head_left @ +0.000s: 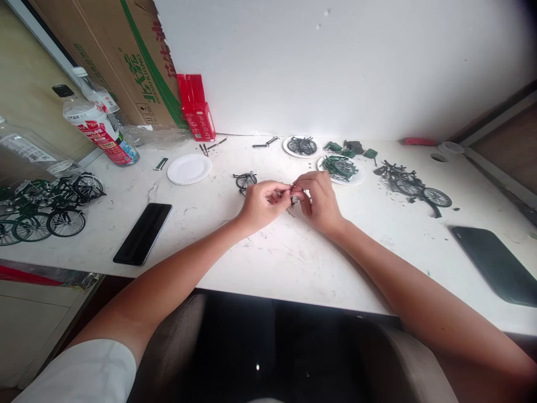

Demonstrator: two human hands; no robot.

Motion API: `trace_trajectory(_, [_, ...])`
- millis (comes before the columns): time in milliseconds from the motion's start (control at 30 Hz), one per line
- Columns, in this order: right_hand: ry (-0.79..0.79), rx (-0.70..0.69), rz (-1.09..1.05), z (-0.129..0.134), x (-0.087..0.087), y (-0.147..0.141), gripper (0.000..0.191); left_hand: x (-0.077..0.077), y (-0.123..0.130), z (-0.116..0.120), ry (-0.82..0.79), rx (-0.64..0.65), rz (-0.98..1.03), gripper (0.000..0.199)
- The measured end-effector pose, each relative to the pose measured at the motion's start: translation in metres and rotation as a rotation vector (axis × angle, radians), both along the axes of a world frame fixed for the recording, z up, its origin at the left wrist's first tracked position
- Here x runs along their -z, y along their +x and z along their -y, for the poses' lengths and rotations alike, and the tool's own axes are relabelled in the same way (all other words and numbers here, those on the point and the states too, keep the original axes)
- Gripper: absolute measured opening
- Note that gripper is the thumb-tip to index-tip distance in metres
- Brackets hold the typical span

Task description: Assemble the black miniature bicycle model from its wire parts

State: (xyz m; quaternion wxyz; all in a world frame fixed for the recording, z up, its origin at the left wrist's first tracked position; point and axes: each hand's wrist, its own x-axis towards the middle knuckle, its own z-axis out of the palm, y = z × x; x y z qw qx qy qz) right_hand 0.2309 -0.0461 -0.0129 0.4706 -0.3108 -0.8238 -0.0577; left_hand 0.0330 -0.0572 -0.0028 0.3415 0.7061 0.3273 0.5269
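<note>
My left hand (265,202) and my right hand (319,198) meet above the middle of the white table, fingertips pinched together. Whatever small piece they hold between them is too small and hidden to name. Just behind my left hand lies a partly built black model bicycle (246,180) with a spoked wheel. A thin dark part (290,212) rests on the table under the fingers. Beyond my right hand, a paper plate (358,177) carries green model bicycle frames (339,167). Another plate farther back holds black spoked wheels (302,145).
Finished-looking model bicycles (50,210) crowd the left edge, near a phone (143,234) and a labelled bottle (103,131). A bare paper plate (189,169), small tools (213,145) and a red box (197,112) sit back left. Black bicycle parts (413,184) and a dark flat slab (495,263) lie right.
</note>
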Motion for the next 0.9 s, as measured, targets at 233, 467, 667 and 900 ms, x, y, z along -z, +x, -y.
trace_trajectory(233, [-0.020, -0.007, -0.049, 0.0026, -0.0013, -0.0017, 0.010, -0.0017, -0.0010, 0.0001, 0.087, -0.018, -0.012, 0.017])
trace_trajectory(467, [-0.054, 0.015, -0.055, 0.0051, -0.0036, -0.0025, 0.013, -0.0065, -0.0011, 0.0023, 0.155, -0.049, -0.046, 0.015])
trace_trajectory(667, [-0.062, -0.003, -0.053, 0.0043, -0.0031, -0.0017, 0.016, -0.0054, -0.0003, 0.0023, 0.130, -0.040, -0.045, 0.016])
trace_trajectory(900, [-0.023, -0.020, -0.062, 0.0072, -0.0074, -0.0033, 0.016, -0.0032, 0.0009, 0.0051, 0.027, 0.013, 0.021, 0.018])
